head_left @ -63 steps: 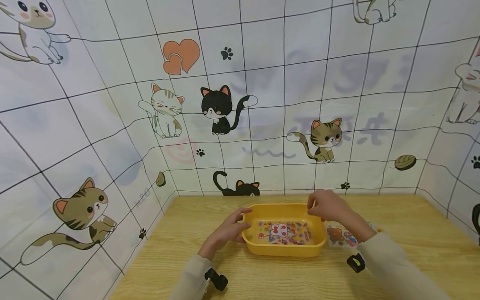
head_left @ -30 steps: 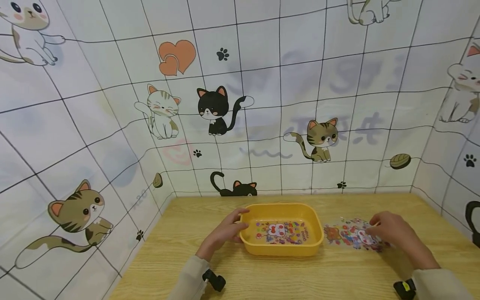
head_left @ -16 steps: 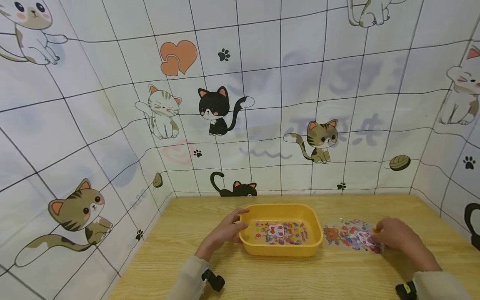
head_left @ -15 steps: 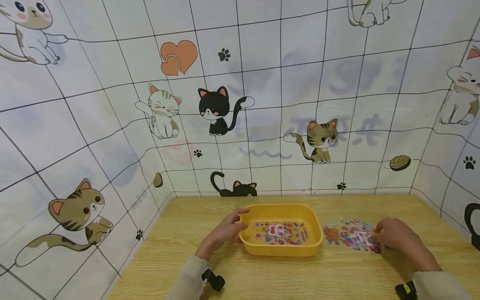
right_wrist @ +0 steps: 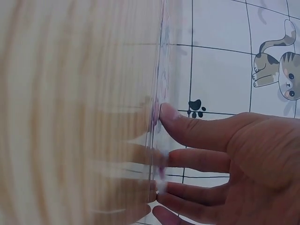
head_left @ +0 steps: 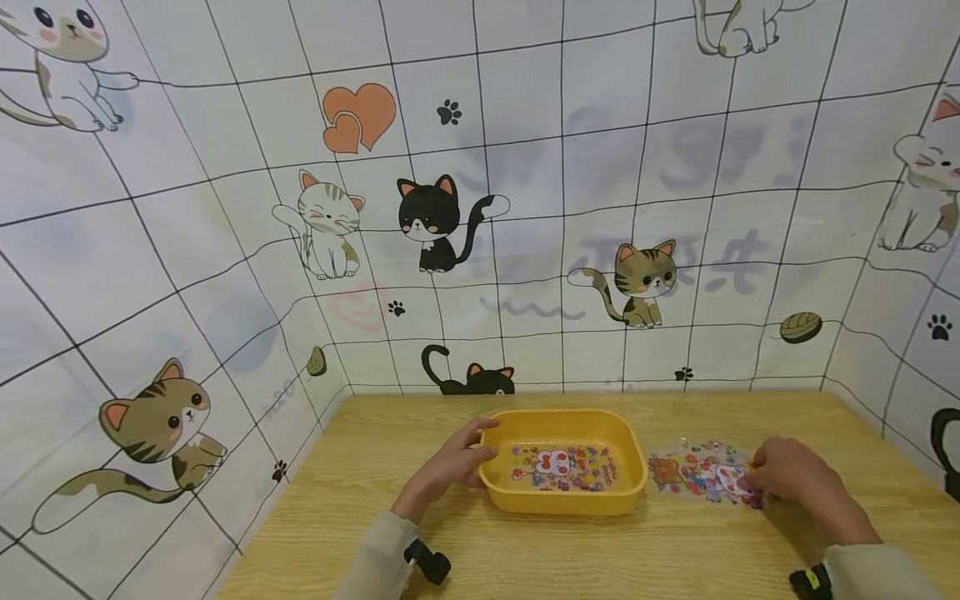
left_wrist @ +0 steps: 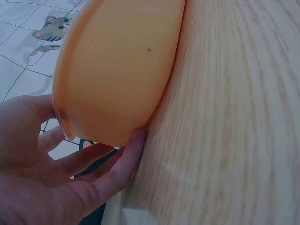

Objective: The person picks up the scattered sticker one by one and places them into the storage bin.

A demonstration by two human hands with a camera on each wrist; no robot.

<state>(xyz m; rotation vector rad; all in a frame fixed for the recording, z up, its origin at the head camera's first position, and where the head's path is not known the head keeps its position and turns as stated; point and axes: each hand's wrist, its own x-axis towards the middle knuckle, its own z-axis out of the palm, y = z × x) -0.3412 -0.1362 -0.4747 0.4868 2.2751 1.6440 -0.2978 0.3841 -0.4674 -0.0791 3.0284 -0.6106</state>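
A yellow plastic basin (head_left: 562, 502) stands on the wooden table, with a colourful sticker sheet (head_left: 552, 463) bearing a white rabbit face flat on its floor. My left hand (head_left: 448, 463) grips the basin's left end, thumb at the rim and fingers against the outer wall, as the left wrist view shows. To the right of the basin lie clear sticker sheets (head_left: 701, 473) printed with a bear and a rabbit; how many overlap I cannot tell. At their right end my right hand (head_left: 798, 479) pinches the edge, its thumb (right_wrist: 185, 131) on top and other fingers at the side.
White cloth walls (head_left: 525, 167) with a grid and cartoon cats enclose the table (head_left: 420, 550) at the back and both sides. A black wrist camera (head_left: 427, 561) sits on the left sleeve, another camera (head_left: 812, 581) on the right.
My right hand has gone from the basin's right rim to the right end of the sticker sheets and stays there over the last half second. My left hand keeps its grip on the basin.
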